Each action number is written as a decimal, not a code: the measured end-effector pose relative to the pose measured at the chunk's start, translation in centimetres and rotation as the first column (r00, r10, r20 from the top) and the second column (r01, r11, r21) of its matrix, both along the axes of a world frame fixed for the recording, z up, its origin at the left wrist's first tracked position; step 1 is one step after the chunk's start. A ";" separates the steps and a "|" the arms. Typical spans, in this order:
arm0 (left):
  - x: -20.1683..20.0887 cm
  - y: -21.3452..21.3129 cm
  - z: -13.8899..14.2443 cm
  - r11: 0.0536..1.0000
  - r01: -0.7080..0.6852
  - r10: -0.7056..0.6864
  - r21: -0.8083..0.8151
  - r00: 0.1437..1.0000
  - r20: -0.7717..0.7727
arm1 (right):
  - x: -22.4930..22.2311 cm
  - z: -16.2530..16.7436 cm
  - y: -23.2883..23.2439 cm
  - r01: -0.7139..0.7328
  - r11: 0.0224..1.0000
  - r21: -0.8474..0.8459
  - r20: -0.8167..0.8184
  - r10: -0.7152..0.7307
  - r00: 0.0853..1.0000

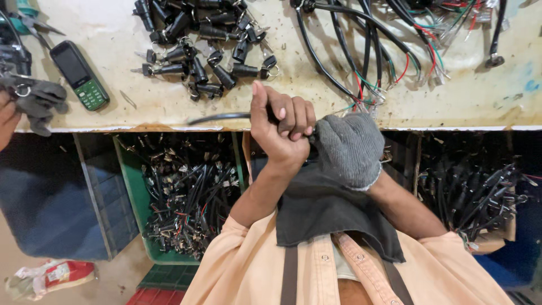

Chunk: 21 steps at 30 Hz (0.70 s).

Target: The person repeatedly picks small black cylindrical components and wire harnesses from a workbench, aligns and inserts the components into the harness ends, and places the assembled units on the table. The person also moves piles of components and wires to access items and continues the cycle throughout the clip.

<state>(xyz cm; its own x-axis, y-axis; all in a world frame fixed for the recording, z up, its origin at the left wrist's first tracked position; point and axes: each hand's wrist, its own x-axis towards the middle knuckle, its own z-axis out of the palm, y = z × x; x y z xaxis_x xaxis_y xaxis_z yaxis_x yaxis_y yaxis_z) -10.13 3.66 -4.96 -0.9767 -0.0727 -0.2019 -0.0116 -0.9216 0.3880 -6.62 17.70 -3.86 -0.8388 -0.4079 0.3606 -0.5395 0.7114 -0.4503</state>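
Observation:
My bare left hand (280, 125) is clenched, thumb up, around a thin black cable (220, 117) that sticks out to the left over the bench's front edge. My right hand (349, 148), in a grey knitted glove, is balled into a fist pressed against the left hand; the cable's other end is hidden inside the two fists. Both hands hover above a dark apron (322, 209) on my chest.
On the worn workbench (463, 101) lie a pile of black key switches with keys (197, 45), wire harnesses (384, 51), a green-keyed phone (79, 74) and a grey glove (36, 99). Another person's hand (5, 116) shows at the left edge. Below stand a green crate (127, 186), a blue crate (56, 197) and a bin of black parts (474, 192).

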 end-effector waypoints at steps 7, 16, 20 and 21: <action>0.3 -0.6 -0.3 0.990 0.133 -0.120 0.049 0.970 -0.209 | 1.3 -1.6 -0.2 0.418 0.725 -0.548 0.675 0.088 0.733; -0.7 -0.8 -1.0 0.999 0.025 -0.020 0.039 0.994 -0.110 | -2.6 -1.4 0.7 -0.172 0.979 -0.113 -0.179 0.151 0.972; -1.1 -0.7 -0.6 0.999 -0.044 0.045 0.021 0.997 -0.069 | -2.9 -1.7 0.7 -0.109 0.936 -0.334 0.145 0.165 0.976; -1.2 -0.8 -0.5 1.000 -0.020 0.021 0.011 0.998 -0.065 | -2.5 -1.9 0.3 0.077 0.848 -0.524 0.439 0.192 0.878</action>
